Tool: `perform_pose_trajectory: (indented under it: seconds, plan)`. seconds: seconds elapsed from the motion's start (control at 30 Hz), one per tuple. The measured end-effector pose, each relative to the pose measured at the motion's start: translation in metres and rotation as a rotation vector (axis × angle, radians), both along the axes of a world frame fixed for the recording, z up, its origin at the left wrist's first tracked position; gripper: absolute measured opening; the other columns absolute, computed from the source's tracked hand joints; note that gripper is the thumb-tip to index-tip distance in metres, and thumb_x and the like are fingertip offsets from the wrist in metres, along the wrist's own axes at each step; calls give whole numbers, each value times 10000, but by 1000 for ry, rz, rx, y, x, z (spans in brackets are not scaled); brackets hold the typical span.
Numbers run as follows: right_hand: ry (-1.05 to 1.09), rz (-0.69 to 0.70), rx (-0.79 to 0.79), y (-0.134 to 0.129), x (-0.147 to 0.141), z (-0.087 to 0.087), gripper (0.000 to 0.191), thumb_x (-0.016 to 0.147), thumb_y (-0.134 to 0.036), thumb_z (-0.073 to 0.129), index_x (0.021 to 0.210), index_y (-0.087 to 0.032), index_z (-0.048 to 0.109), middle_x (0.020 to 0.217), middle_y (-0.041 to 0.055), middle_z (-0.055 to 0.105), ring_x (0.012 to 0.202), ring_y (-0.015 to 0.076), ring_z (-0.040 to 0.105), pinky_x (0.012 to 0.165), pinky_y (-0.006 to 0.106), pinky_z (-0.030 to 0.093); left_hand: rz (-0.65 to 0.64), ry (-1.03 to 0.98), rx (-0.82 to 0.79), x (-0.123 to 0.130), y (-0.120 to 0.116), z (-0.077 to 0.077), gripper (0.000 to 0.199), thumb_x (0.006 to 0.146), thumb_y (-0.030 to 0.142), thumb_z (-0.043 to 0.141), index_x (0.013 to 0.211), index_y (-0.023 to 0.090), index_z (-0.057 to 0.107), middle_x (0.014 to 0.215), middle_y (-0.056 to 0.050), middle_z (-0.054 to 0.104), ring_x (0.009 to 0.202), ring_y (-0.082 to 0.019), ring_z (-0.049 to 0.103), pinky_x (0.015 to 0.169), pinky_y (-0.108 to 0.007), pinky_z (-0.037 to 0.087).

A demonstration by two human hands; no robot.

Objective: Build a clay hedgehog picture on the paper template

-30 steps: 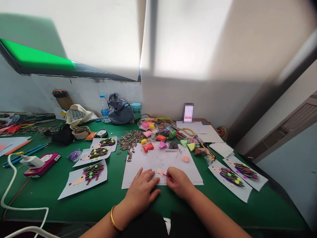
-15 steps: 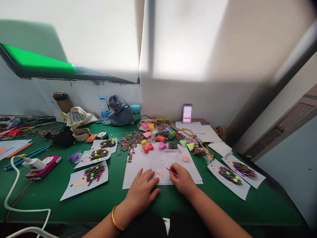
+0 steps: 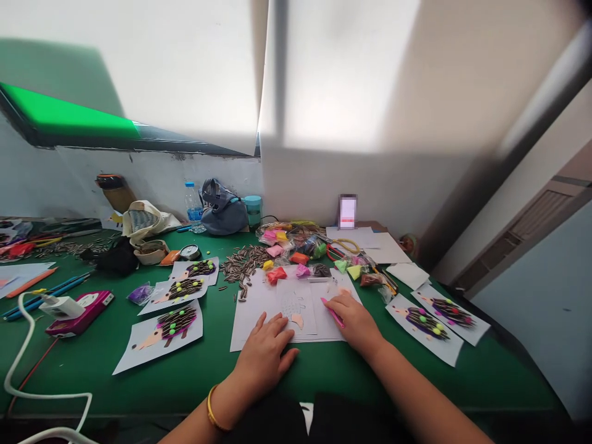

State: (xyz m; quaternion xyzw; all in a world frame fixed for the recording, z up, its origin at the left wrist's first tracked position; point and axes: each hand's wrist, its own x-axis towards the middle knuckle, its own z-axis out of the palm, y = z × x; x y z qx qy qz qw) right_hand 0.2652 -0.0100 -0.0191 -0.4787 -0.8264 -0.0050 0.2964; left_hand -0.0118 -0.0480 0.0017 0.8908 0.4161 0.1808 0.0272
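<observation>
My left hand (image 3: 266, 353) lies with fingers spread on the lower left part of the white paper (image 3: 245, 324). Just beyond its fingertips is a small sheet with a drawn outline (image 3: 291, 303) and a flat peach clay piece (image 3: 297, 320). My right hand (image 3: 354, 320) holds a pink tool (image 3: 333, 312) at the right side of the paper. Its fingertips reach to the pale peach clay (image 3: 342, 290), which they partly cover.
Bagged coloured clay, such as a red lump (image 3: 276, 275), and sunflower seeds (image 3: 240, 265) lie behind the paper. Hedgehog pictures lie left (image 3: 160, 339) and right (image 3: 423, 327). A phone (image 3: 348, 211) leans on the wall; a magenta box (image 3: 81, 314) is far left.
My right hand has moved right and away from me, from beside the drawing to the peach clay, with the pink tool still in it. My left hand has stayed nearly in place.
</observation>
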Motion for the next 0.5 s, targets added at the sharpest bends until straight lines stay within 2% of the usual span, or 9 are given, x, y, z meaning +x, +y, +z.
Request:
perform_pose_trajectory:
  seconds: [0.13, 0.2, 0.27, 0.4, 0.5]
  plan:
    - [-51, -38, 42, 4, 9, -10, 421, 879, -45, 455, 1181, -247, 667, 1141, 81, 689, 1151, 262, 578, 1027, 467, 454, 15, -14, 11, 0, -1, 1, 215, 860, 282, 649, 1067, 228, 664, 1284, -103, 648, 1295, -348, 512, 1119, -647, 294]
    - [-58, -81, 36, 3, 11, -10, 461, 857, -22, 447, 1178, -263, 674, 1156, 72, 681, 1190, 262, 555, 1003, 438, 472, 22, -23, 4, 0, -2, 2, 176, 859, 274, 647, 1027, 226, 666, 1277, -94, 658, 1299, -354, 508, 1118, -659, 282]
    - [-52, -109, 20, 3, 12, -7, 478, 844, -17, 447, 1177, -271, 678, 1154, 69, 675, 1149, 249, 573, 962, 404, 494, 15, -32, -19, 0, -1, 3, 139, 859, 267, 644, 988, 218, 664, 1273, -99, 662, 1285, -348, 525, 1119, -647, 292]
    - [-23, -101, 15, 11, 2, 12, 444, 835, -40, 462, 1167, -239, 678, 1175, 84, 653, 1092, 247, 581, 945, 403, 495, -26, -31, -79, -6, 5, 7, 114, 859, 252, 638, 958, 197, 647, 1260, -120, 660, 1234, -323, 572, 1125, -604, 319]
    - [-35, -48, -9, 34, -24, 35, 365, 889, -125, 498, 1196, -244, 657, 1202, 81, 642, 1117, 250, 560, 960, 408, 475, -65, -44, -114, -13, 15, 11, 320, 877, 264, 616, 1188, 205, 574, 1230, -110, 661, 1162, -283, 614, 1126, -570, 340]
